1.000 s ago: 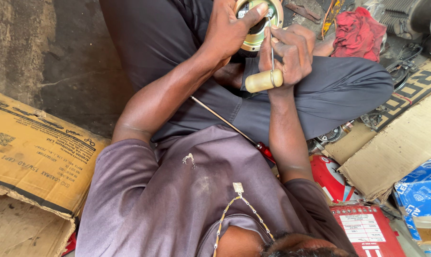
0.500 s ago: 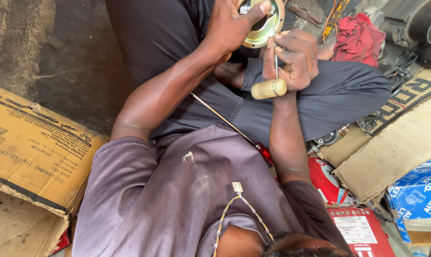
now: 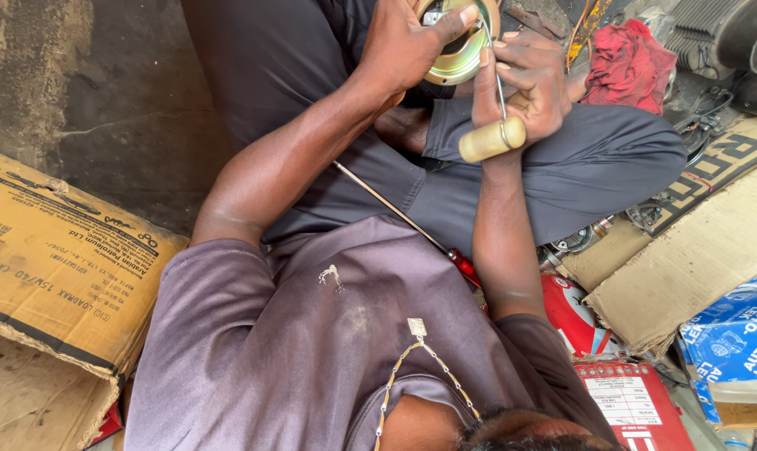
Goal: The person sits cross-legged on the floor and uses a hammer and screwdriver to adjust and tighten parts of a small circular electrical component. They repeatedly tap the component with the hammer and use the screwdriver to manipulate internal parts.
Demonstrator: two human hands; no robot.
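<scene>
Inspection of the head view found both hands raised over the lap, at the top of the frame. The left hand (image 3: 403, 42) had its grip closed round the rim of a round brass-coloured part (image 3: 458, 50), thumb laid over its open face. The right hand (image 3: 525, 83) sat just beside it, grip pinched on a screwdriver (image 3: 491, 138), pale handle toward the body and thin shaft pointing away. The governing relation: the tool's long axis ran nearly straight from the handle up to the part's edge, its tip meeting the rim close by the left thumb; I could not tell exactly where it seated. The part lay up and to the left of the right hand, which was the working one. Against the frame a second earlier, both holds were unchanged; the handle had shifted slightly rightward and the shaft stood more upright. A red cloth (image 3: 629, 63) lay to the right, and a cardboard box (image 3: 53, 250) to the left.
</scene>
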